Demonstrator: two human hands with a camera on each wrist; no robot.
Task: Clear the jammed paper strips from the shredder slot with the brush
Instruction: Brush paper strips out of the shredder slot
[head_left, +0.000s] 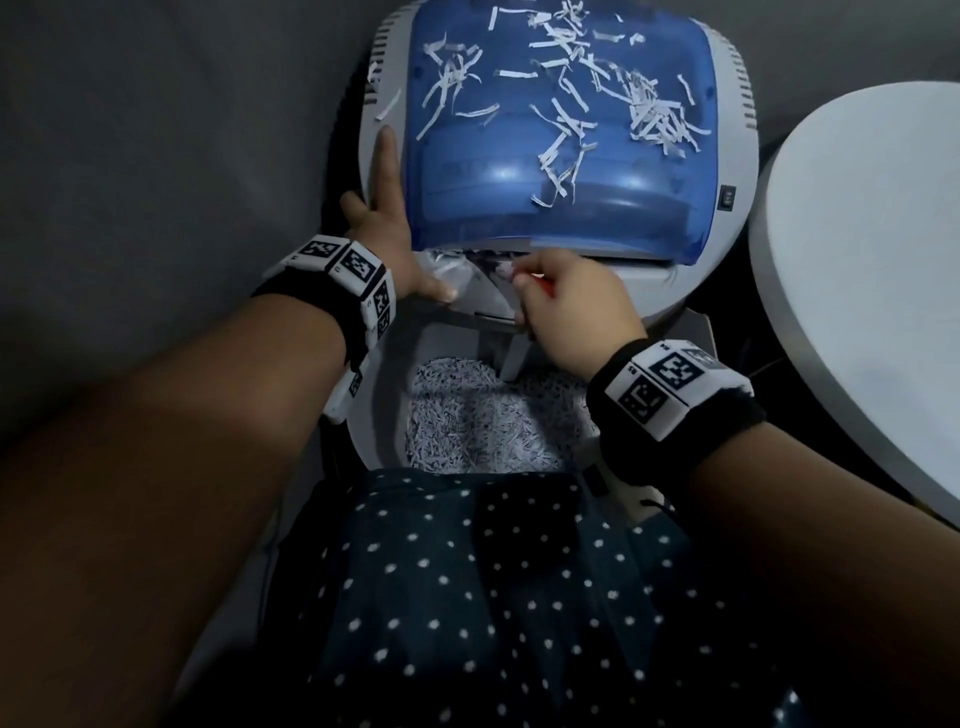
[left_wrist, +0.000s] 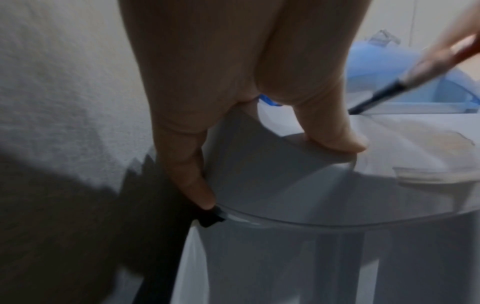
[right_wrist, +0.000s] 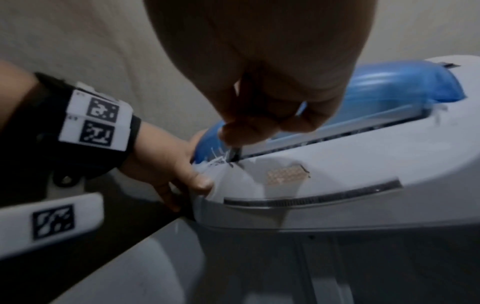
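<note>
Jammed white paper strips (right_wrist: 218, 160) at the grey-and-blue shredder's slot (right_wrist: 324, 135) meet my red-handled brush (left_wrist: 405, 82), pinched in my right hand (head_left: 571, 306); my left hand (head_left: 387, 218) braces the housing, fingers straight.

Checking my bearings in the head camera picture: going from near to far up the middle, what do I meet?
Polka-dot clothing → bin of shredded paper → right hand holding the brush → blue shredder cover → loose paper strips.

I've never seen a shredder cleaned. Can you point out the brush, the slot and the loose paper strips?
brush (left_wrist: 374, 98): left wrist view, on its dark bristle end.
shredder slot (right_wrist: 337, 128): right wrist view, along the opening.
paper strips (head_left: 654, 117): head view, a clump on the blue cover.
</note>
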